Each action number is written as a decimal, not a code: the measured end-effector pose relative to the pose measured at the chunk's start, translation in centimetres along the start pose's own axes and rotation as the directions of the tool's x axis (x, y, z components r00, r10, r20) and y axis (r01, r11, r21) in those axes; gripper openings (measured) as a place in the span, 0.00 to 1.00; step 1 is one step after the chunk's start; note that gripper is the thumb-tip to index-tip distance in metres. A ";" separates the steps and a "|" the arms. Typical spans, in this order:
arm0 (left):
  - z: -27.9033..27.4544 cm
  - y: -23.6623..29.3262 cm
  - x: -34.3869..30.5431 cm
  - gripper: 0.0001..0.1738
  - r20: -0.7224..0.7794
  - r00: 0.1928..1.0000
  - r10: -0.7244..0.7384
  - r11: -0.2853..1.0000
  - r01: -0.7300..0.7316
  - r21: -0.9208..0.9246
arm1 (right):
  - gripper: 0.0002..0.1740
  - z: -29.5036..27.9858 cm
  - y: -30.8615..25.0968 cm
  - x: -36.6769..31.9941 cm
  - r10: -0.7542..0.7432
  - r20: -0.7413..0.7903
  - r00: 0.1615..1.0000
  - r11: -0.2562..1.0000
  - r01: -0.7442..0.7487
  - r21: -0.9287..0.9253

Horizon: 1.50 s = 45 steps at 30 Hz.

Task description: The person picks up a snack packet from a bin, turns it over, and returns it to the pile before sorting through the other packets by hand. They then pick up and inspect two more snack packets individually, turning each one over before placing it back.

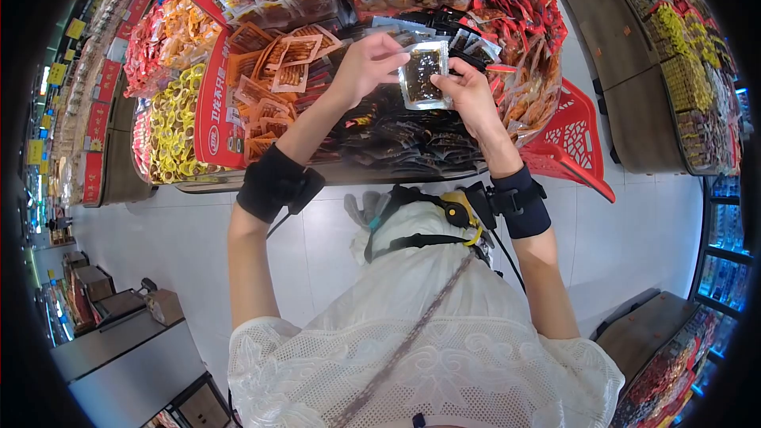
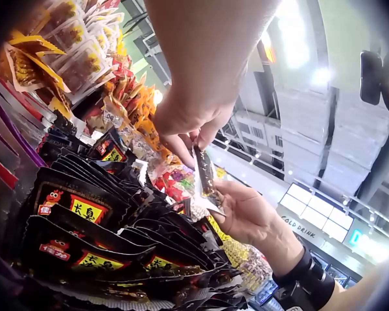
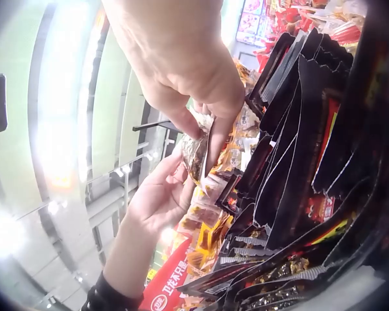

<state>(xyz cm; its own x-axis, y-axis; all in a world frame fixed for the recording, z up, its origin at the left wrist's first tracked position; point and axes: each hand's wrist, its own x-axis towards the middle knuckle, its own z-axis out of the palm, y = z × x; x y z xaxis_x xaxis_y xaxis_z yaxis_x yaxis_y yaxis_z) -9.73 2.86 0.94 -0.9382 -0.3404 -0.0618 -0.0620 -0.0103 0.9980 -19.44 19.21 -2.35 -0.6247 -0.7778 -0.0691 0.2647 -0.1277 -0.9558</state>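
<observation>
A small clear-fronted snack packet (image 1: 425, 75) with dark, glossy food inside and silvery edges is held up over the display, between both hands. My left hand (image 1: 366, 70) pinches its left edge near the upper corner. On the opposite edge, my right hand (image 1: 471, 97) grips it, thumb laid over the front. The left wrist view shows the packet (image 2: 206, 175) nearly edge-on, with the left hand (image 2: 198, 113) above it. Below the hands lie rows of black snack packets (image 1: 412, 139), printed with yellow and red labels in the left wrist view.
Orange-brown packets (image 1: 295, 59) fill the bin section to the left, behind a red sign board (image 1: 216, 103). Red packets (image 1: 527, 12) are heaped at the right, beside a red plastic basket (image 1: 567, 135). Stocked shelves (image 1: 674, 55) line the far right side.
</observation>
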 end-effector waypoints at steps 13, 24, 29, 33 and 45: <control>1.4 -1.0 0.0 0.08 -0.071 0.984 0.161 0.986 -0.164 -0.036 | 0.11 -0.6 0.1 -1.1 -0.109 -0.075 0.991 0.994 0.108 -0.015; 6.1 -0.7 -3.4 0.20 -0.266 0.944 0.194 0.976 -0.214 -0.049 | 0.24 2.9 -0.6 -4.0 -0.349 -0.128 0.929 0.900 0.294 -0.321; 6.8 0.0 -5.1 0.20 -0.364 0.926 0.096 0.962 -0.181 -0.205 | 0.30 3.1 -0.5 -5.5 -0.529 0.106 0.842 0.596 0.458 -0.659; 7.2 -0.7 -6.3 0.14 -0.405 0.904 0.134 0.970 -0.203 -0.132 | 0.30 3.0 0.2 -7.0 -0.518 0.199 0.832 0.475 0.473 -0.742; 3.7 0.0 -7.6 0.14 -0.282 0.957 -0.074 0.978 0.015 -0.207 | 0.11 3.2 -0.6 -5.1 -0.294 -0.161 0.942 0.951 0.272 -0.145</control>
<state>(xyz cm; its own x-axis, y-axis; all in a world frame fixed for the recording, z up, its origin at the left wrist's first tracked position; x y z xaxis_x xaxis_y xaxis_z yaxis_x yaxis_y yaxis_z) -3.86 8.90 1.39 -0.7970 -0.5899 -0.1297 -0.0041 -0.2094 0.9778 -14.06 21.33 -0.50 -0.7844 -0.5966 0.1698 -0.0243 -0.2440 -0.9695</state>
